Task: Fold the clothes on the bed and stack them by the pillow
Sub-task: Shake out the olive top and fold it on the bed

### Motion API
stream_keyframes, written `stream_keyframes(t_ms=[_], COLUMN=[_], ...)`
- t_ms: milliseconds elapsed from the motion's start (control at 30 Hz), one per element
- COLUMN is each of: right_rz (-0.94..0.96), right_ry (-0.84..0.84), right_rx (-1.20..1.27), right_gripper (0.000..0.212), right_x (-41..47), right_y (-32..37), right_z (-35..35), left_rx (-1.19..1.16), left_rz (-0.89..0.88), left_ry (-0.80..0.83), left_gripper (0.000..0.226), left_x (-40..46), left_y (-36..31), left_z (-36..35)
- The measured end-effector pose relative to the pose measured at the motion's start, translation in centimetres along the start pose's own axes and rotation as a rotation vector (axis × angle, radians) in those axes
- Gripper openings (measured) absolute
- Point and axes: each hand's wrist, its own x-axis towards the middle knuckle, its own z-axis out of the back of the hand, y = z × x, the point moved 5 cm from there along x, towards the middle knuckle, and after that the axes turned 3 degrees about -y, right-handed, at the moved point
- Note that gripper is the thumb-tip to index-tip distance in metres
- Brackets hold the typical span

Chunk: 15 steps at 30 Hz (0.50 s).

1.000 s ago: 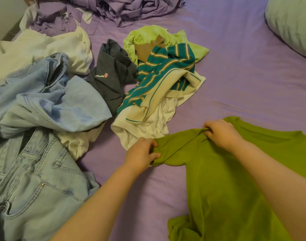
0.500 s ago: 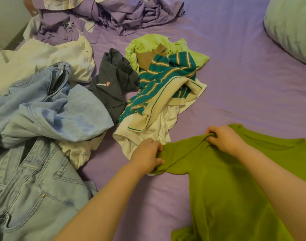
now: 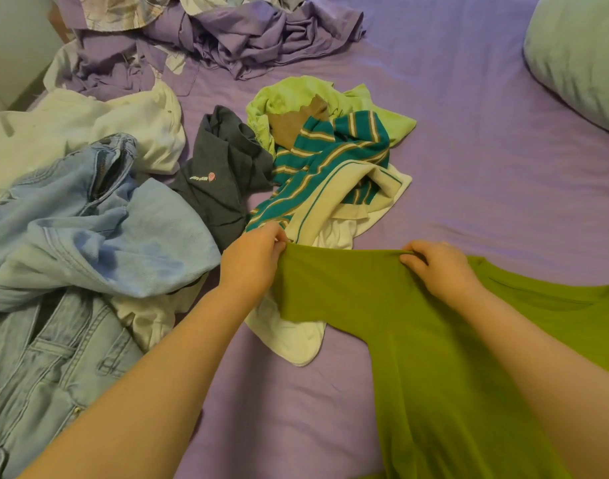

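Purple-sheeted bed [image 3: 469, 140] carries it all: denim jeans [image 3: 54, 323] piled at left, olive-green T-shirt [image 3: 451, 357] spread at lower right, pale pillow [image 3: 586, 60] far corner. Left hand [image 3: 253, 261] pinches the sleeve's end, right hand [image 3: 437, 267] clamps its shoulder edge, sleeve lifted taut between them.

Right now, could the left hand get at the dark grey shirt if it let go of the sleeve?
Probably yes. The left hand pinches the green shirt sleeve close beside the dark grey shirt, which lies uncovered on top with nothing between them.
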Motion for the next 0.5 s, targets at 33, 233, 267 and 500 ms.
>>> stream_keyframes(t_ms=[33,233,267,500], right_rz=[-0.011,0.061,0.062,-0.119], right_ry=[-0.011,-0.217,-0.258,-0.027], right_rx=[-0.005,-0.101,-0.095,-0.329], right_gripper=[0.021,0.033,0.035,0.076], right_x=[0.3,-2.8,-4.4,-13.4], right_y=[0.1,0.5,0.1,-6.7], right_z=[-0.3,-0.4,-0.2,-3.2], left_rx=[0.039,0.153,0.144,0.288], left_rz=[-0.019,-0.590,-0.719,-0.599], left_ry=[-0.015,-0.322,-0.267,0.428], left_gripper=[0.012,0.015,0.012,0.068], left_x=[0.0,-4.6,-6.1,-10.6], left_y=[0.0,-7.5,-9.2,-11.2], left_z=[0.1,-1.3,-2.7,-13.9])
